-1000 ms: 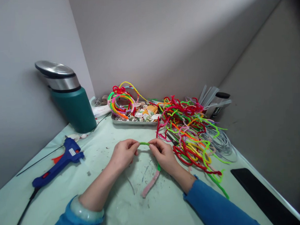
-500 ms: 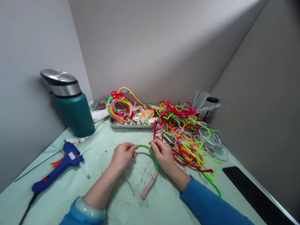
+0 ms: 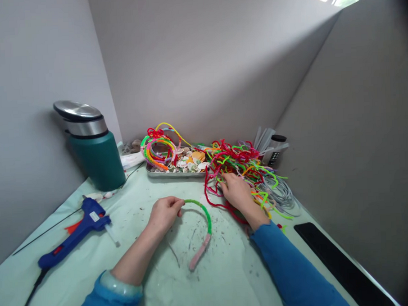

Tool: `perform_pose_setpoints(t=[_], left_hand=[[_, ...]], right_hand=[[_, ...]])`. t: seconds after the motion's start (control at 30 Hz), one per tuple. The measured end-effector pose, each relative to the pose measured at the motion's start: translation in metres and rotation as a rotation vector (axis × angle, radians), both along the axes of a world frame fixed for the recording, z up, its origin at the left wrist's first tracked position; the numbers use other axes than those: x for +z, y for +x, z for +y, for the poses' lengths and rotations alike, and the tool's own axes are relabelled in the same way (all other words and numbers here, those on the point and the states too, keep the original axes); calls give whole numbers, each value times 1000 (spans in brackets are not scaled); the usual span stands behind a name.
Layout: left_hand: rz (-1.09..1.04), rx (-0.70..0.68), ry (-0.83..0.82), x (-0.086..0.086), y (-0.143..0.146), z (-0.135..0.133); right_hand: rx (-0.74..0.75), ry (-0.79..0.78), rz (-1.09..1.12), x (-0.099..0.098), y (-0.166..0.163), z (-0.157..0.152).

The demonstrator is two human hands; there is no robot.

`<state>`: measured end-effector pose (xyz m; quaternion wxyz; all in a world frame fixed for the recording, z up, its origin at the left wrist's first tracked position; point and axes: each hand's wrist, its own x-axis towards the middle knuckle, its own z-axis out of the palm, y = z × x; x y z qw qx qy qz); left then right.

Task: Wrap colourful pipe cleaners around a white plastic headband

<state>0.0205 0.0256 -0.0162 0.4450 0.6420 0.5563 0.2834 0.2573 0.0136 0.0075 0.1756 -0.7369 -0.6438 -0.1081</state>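
Note:
My left hand (image 3: 164, 213) pinches one end of a curved headband (image 3: 203, 218) wrapped in green pipe cleaner, with a pink unwrapped end lying on the table. My right hand (image 3: 236, 190) rests on the edge of a tangled pile of coloured pipe cleaners (image 3: 245, 169) to the right, fingers spread into the strands. Whether it grips a strand I cannot tell.
A blue glue gun (image 3: 75, 231) lies at the left, a green flask (image 3: 94, 149) behind it. A metal tray (image 3: 171, 172) holds shells and coloured hoops. Grey wire coils (image 3: 282, 192), a black flat object (image 3: 333, 255) and walls enclose the mint table (image 3: 155, 281).
My right hand has let go of the headband and moved right and back onto the pipe cleaner pile. The left hand still holds the headband, which now rests lower on the table.

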Motion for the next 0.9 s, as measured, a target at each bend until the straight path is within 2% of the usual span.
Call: perform_pose_setpoints(t=[0.13, 0.23, 0.33, 0.5, 0.6, 0.7, 0.77, 0.83, 0.9], left_hand=[[4, 0, -16, -1, 0, 1], [-2, -12, -30, -1, 0, 1], [9, -44, -31, -1, 0, 1], [25, -82, -55, -4, -1, 2], [19, -81, -58, -3, 0, 2], [20, -91, -50, 0, 0, 1], [21, -93, -50, 1, 0, 0], [15, -96, -53, 1, 0, 0], [6, -106, -57, 1, 0, 1]], right_hand=[[-57, -92, -60, -12, 4, 3], [-54, -92, -74, -9, 13, 2], [2, -70, -12, 6, 27, 1], [95, -87, 222, 40, 52, -8], [153, 46, 508, 53, 60, -15], [188, 235, 941, 59, 61, -17], [193, 301, 1197, 61, 59, -17], [207, 267, 1379, 62, 55, -17], [252, 152, 1511, 61, 46, -17]])
